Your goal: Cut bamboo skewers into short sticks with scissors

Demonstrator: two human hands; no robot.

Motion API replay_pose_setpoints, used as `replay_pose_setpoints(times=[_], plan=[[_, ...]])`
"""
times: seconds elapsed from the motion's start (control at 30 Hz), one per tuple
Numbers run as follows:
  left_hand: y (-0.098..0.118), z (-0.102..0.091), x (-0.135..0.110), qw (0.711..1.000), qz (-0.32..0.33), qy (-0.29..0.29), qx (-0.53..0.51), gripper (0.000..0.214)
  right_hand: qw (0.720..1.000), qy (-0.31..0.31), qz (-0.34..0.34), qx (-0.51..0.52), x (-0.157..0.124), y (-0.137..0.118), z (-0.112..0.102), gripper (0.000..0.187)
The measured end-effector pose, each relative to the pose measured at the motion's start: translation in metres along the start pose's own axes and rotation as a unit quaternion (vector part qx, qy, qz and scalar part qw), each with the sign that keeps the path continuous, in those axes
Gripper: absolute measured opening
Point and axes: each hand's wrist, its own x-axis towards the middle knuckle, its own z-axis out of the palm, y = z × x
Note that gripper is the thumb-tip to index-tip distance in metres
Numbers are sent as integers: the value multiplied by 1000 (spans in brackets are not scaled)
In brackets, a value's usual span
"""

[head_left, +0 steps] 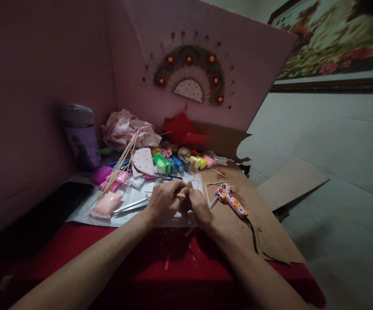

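My left hand (165,199) is closed, its fingers curled round a short pale wooden stick (180,195). Pressed up against it is my right hand (199,206), thumb raised and fingers bent inward. Whatever lies between its fingertips is hidden. Both hands are over the white sheet (109,223) near the table's front edge. Scissors (131,207) lie just left of my left hand. To the right of my right hand, a flower-patterned glue gun (233,201) rests on brown cardboard (270,241).
Long bamboo sticks (120,163) lean across pink clay packets (106,205). Several coloured clay packets (163,164) sit behind my hands. A purple bottle (82,140) and crumpled dotted cloth (126,129) stand at the back left. A fan-shaped decoration (189,59) hangs on the pink board.
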Motion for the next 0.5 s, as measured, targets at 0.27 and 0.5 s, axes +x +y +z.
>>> replay_pose_setpoints(times=[0.27,0.5], plan=[[-3,1,0,1000,9,2,0,14,999,-15,3,38,2,5,-2,59],[0,1,1,1000,5,2,29,14,997,-6,16,78,4,9,-3,55]])
